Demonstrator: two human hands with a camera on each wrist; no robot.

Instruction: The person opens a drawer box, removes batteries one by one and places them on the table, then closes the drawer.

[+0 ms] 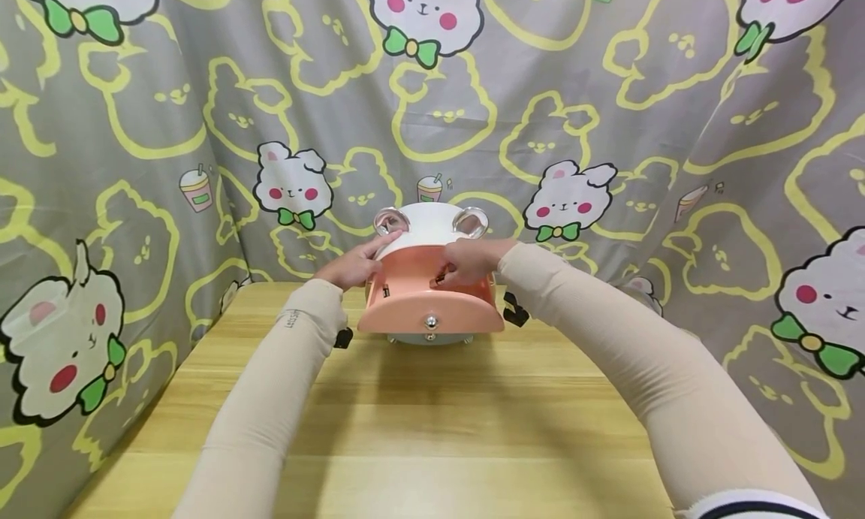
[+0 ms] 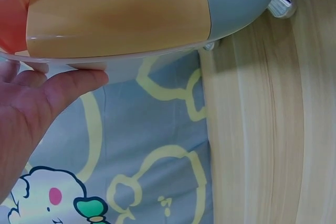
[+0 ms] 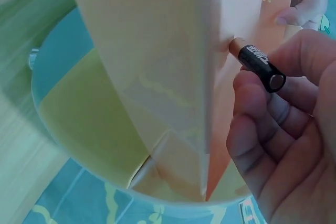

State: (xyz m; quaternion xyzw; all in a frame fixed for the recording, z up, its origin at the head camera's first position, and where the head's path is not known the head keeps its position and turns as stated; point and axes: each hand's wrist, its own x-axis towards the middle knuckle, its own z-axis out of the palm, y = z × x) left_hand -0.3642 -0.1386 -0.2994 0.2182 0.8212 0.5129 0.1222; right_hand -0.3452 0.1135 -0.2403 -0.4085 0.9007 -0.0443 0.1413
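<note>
Right hand (image 1: 471,264) pinches one battery (image 3: 257,64) — an even grip is best — while left hand (image 1: 353,265), fingers rather straight, steadies the case (image 1: 429,221).

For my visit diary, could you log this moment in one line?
right hand: pinches battery | left hand: touches cabinet | drawer: open, second battery inside

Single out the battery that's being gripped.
It's the battery pinched in the right hand; the other battery sits inside the orange-pink drawer, toward its left side, not held by either hand.
</note>
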